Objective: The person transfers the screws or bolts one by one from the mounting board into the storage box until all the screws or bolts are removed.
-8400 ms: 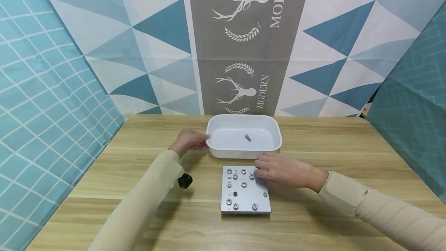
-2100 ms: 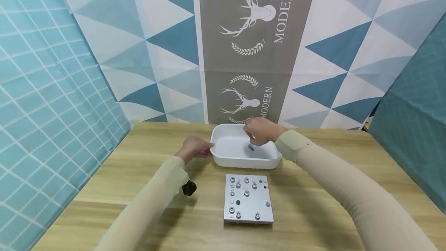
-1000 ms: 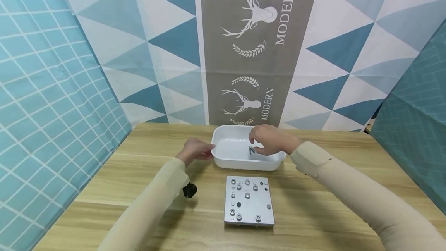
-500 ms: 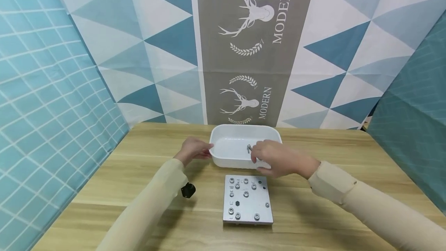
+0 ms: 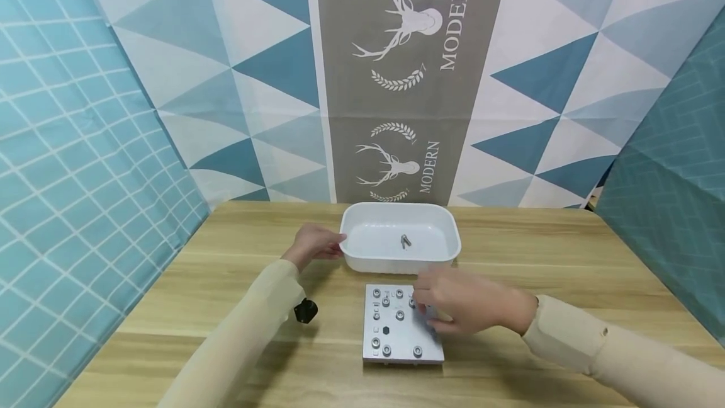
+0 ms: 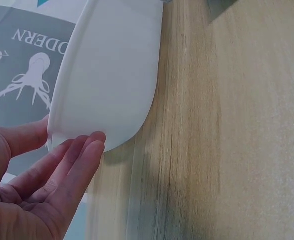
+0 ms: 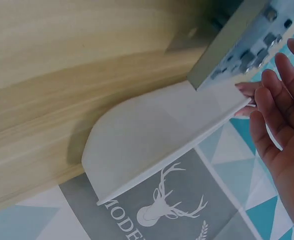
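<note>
As left hand [image 5: 313,245] pinches tray [image 5: 396,266], long axis left-to-right, screws [image 5: 405,241] apparently slanting

Two seconds ago we had the right hand [image 5: 461,301] over the white tray [image 5: 368,264]; since then it has come back toward us and now sits over the right side of the metal plate [image 5: 408,332]. We lose sight of the plate's far right corner, in plain view half a second ago, behind that hand. Beyond the right hand's fingertips, where we counted one bolt at the earliest look, we now count two bolts [image 5: 405,242] (their ends nearly meet) to the right of the left hand [image 5: 313,243].
</note>
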{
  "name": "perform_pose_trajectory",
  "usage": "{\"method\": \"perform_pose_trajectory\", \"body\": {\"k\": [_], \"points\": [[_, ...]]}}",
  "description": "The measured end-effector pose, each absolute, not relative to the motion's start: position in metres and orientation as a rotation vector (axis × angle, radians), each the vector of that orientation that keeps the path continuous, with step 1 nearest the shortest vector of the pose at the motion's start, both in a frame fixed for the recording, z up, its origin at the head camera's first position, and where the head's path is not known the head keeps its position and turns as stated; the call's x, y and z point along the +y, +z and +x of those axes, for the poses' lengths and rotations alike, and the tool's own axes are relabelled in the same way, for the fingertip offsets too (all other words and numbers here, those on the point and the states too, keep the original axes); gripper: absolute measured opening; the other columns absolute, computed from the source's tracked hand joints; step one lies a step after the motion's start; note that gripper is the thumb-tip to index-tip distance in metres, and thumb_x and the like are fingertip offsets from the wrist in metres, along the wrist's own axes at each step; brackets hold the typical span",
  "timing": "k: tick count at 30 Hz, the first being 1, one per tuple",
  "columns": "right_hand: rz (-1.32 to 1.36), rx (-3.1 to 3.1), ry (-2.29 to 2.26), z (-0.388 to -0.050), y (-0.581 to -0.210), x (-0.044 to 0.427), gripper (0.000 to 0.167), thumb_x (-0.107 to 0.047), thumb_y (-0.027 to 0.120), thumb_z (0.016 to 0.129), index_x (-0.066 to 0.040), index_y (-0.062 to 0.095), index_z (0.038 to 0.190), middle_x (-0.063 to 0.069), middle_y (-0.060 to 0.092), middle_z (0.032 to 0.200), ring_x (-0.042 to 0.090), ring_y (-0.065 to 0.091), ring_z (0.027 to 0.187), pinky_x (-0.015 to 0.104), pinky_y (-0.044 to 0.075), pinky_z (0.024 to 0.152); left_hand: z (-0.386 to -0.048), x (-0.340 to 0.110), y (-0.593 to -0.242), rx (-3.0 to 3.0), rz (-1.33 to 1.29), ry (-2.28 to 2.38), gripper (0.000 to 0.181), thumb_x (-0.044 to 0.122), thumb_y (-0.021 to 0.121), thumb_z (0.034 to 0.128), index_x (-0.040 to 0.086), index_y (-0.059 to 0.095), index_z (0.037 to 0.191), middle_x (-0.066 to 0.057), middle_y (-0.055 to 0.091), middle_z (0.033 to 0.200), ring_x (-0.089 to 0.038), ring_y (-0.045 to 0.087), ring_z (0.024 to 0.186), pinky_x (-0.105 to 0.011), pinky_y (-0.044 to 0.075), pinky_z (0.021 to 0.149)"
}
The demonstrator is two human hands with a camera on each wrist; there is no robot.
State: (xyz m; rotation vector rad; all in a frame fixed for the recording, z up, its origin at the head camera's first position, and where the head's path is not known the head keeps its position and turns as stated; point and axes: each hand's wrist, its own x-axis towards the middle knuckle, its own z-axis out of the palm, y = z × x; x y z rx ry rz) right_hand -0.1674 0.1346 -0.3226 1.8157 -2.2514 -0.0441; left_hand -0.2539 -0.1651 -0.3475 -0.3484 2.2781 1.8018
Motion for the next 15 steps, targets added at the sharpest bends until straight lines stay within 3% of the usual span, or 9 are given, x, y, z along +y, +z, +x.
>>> {"method": "perform_pose_trajectory", "body": {"k": [7,15], "points": [[1.786,-2.208,-0.125,-0.155,-0.330,0.141,0.018,-0.027,0.072,0.077,-0.021,0.056,0.082,-0.013,0.051,0.077,0.005,0.044,0.074,0.021,0.044,0.067,-0.252,-0.166,-0.349,2.287,-0.326,1.800,0.034,0.011,0.071,0.0861,-0.013,0.064,0.108,-0.008,0.070,0.071,-0.015,0.070,0.065,-0.033,0.064,0.075],[1.809,-2.082,-0.171,-0.150,-0.340,0.142,0.021,-0.028,0.072,0.077,-0.020,0.053,0.081,-0.012,0.048,0.077,0.008,0.042,0.074,0.020,0.039,0.067,-0.252,-0.167,-0.349,2.290,-0.314,1.792,0.035,0.012,0.071,0.0857,-0.013,0.064,0.109,-0.006,0.069,0.068,-0.014,0.069,0.063,-0.029,0.064,0.068]]}}
